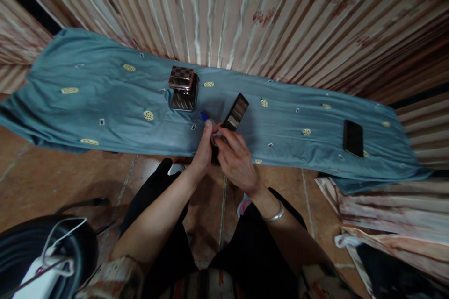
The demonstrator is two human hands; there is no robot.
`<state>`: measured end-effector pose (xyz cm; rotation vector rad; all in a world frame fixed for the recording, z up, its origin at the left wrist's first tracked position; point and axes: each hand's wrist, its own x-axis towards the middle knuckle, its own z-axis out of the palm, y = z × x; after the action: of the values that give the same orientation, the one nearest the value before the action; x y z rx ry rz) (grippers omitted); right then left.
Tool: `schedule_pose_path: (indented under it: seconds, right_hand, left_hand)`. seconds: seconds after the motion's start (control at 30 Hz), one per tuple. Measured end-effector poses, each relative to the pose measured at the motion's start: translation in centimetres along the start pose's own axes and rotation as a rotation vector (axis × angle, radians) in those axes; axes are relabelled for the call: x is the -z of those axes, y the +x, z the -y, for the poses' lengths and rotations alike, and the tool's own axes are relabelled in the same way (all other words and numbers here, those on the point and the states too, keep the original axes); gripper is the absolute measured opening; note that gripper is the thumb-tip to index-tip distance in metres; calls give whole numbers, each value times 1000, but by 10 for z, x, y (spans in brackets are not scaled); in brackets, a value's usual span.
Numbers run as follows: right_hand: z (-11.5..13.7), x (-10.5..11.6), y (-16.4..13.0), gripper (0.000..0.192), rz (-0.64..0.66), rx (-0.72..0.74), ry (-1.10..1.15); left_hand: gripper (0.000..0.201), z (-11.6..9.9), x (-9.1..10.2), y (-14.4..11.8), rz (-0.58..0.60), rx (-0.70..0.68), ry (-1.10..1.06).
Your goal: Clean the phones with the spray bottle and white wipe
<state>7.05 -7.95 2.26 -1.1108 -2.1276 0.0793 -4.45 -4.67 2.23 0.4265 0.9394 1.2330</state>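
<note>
My left hand (204,147) and my right hand (235,156) meet over the near edge of a teal cloth (105,98). Together they grip a small dark object (214,142) between the fingertips; what it is I cannot tell. A small blue piece (204,115) shows just past my left fingers. A dark rectangular case with a striped face (236,112) stands tilted right behind my right hand. Farther back, two shiny boxes (183,88) sit stacked, the upper one checkered.
A black phone (352,138) lies on the cloth at the right. Striped curtains (245,9) hang behind it. My knees in black trousers (252,247) are below, over a brown tiled floor (52,182). A black round object with white cables (45,252) sits bottom left.
</note>
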Motion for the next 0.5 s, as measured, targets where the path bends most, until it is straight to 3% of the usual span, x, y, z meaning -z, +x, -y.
schedule_pose_path:
  seconds: [0.33,0.5]
  right_hand:
    - [12,12,-3,22,-40,76,103]
    - [14,15,-7,17,-80,100,119]
  left_hand:
    - [62,-14,-14,-10,37,75,-67]
    - [58,-19,-17,-9,32,33,-106]
